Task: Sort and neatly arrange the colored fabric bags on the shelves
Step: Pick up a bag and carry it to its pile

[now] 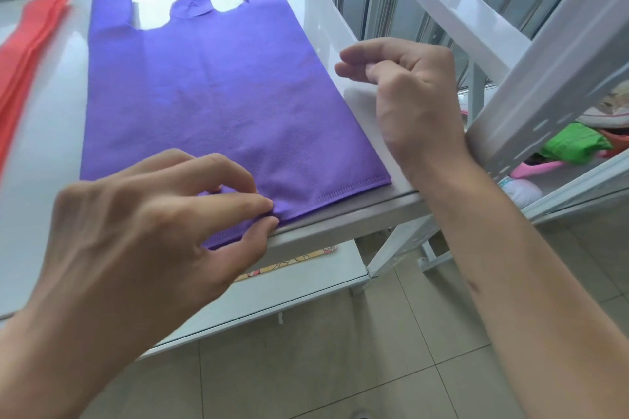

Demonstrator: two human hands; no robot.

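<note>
A purple fabric bag (218, 85) lies flat on the white shelf (323, 13), handles pointing away from me. My left hand (163, 221) pinches the bag's stitched bottom hem between thumb and forefinger at the shelf's front edge. My right hand (405, 92) hovers just right of the bag over bare shelf, fingers loosely curled and holding nothing. A stack of red fabric bags (23, 54) lies at the shelf's left side.
A slanted white perforated upright (544, 71) crosses right beside my right wrist. A neighbouring shelf at the right holds a green bag (575, 143) and pink items (537, 167). A lower shelf (299, 286) carries a patterned strip. Tiled floor lies below.
</note>
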